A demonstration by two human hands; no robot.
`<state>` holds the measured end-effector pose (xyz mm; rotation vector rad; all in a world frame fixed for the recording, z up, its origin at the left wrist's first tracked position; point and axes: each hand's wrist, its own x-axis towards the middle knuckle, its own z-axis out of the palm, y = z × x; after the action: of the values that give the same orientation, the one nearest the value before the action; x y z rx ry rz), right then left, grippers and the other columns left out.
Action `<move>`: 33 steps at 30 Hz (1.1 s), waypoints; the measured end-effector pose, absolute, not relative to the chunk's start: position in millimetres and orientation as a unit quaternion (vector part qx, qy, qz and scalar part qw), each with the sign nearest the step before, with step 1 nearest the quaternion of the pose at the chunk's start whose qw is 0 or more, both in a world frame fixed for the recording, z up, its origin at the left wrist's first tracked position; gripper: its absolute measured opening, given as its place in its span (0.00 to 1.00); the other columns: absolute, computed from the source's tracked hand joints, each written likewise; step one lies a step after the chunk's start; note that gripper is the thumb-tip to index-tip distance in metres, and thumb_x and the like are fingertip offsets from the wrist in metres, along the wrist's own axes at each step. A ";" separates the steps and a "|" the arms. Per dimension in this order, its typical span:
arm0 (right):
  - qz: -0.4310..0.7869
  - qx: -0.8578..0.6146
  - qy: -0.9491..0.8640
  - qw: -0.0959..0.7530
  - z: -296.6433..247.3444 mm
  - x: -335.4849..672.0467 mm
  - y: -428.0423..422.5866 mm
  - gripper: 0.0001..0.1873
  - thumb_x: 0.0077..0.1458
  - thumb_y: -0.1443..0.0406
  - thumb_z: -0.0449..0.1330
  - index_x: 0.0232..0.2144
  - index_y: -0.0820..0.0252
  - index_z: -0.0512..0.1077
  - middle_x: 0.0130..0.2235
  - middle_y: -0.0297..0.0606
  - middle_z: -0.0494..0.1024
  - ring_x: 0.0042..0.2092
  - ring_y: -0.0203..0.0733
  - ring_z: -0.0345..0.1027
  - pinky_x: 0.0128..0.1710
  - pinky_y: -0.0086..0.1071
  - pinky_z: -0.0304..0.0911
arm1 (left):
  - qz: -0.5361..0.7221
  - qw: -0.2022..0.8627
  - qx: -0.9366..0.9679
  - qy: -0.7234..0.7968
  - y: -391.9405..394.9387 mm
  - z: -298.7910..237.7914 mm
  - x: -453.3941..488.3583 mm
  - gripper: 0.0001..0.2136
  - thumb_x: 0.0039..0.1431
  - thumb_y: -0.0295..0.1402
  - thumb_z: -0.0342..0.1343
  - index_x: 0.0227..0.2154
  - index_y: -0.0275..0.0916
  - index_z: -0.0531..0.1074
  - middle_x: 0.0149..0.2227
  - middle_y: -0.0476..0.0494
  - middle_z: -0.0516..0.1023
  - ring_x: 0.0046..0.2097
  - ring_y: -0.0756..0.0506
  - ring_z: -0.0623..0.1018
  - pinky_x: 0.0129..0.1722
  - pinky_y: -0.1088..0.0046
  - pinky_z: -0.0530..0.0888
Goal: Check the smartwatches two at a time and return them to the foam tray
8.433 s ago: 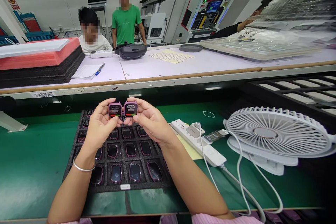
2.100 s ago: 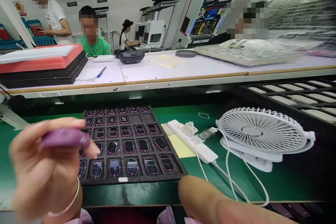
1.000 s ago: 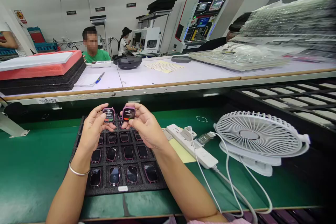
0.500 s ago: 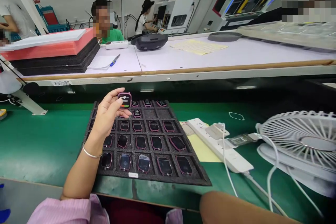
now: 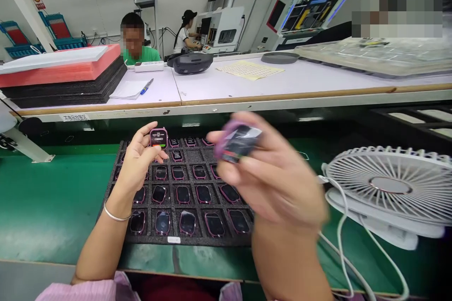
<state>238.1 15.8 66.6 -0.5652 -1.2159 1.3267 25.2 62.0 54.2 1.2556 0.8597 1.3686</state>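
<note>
Both gripping: left hand (image 5: 139, 164) on purple smartwatch (image 5: 158, 138) over foam tray (image 5: 190, 241); right hand (image 5: 275, 183), newly raised, on blurred smartwatch (image 5: 238, 141).

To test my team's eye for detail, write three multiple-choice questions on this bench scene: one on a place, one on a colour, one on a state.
1. Where is the white fan relative to the black foam tray?
A) On the upper bench
B) To the tray's right
C) Inside the tray

2. What colour is the bangle on the left wrist?
A) Silver
B) Gold
C) Red

3. What state is the watch screen in the left hand?
A) Dark
B) Hidden by fingers
C) Lit

Answers:
1. B, the fan sits beside the tray.
2. A, the thin band looks silver.
3. C, its display glows.
</note>
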 end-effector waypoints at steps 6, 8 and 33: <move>0.673 -0.262 -0.425 0.546 48.5 201.3 62.5 0.28 0.45 0.73 0.62 0.51 0.55 0.71 0.41 0.37 0.80 0.28 0.33 0.66 0.30 0.31 0.64 | 0.566 0.489 0.558 0.358 61.6 50.8 27.8 0.28 0.51 0.26 0.60 0.56 0.39 0.65 0.44 0.44 0.76 0.30 0.54 0.78 0.29 0.79 0.75; 0.666 -0.275 -0.429 0.545 41.8 196.1 68.4 0.29 0.44 0.74 0.61 0.51 0.55 0.71 0.38 0.34 0.79 0.28 0.32 0.65 0.29 0.30 0.63 | 0.570 0.485 0.560 0.356 62.4 49.6 28.3 0.28 0.51 0.26 0.60 0.57 0.38 0.64 0.43 0.45 0.76 0.30 0.54 0.78 0.29 0.78 0.76; 0.577 -0.236 -0.553 0.553 35.7 200.4 70.2 0.23 0.53 0.69 0.62 0.52 0.55 0.68 0.42 0.37 0.76 0.32 0.35 0.71 0.34 0.34 0.68 | 0.583 0.469 0.577 0.328 70.1 42.1 27.0 0.23 0.52 0.26 0.63 0.52 0.39 0.68 0.42 0.45 0.79 0.29 0.53 0.79 0.28 0.79 0.79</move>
<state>200.4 70.2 35.7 -0.5581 -1.3072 1.3650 27.0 70.1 42.1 1.4143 0.8034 1.4297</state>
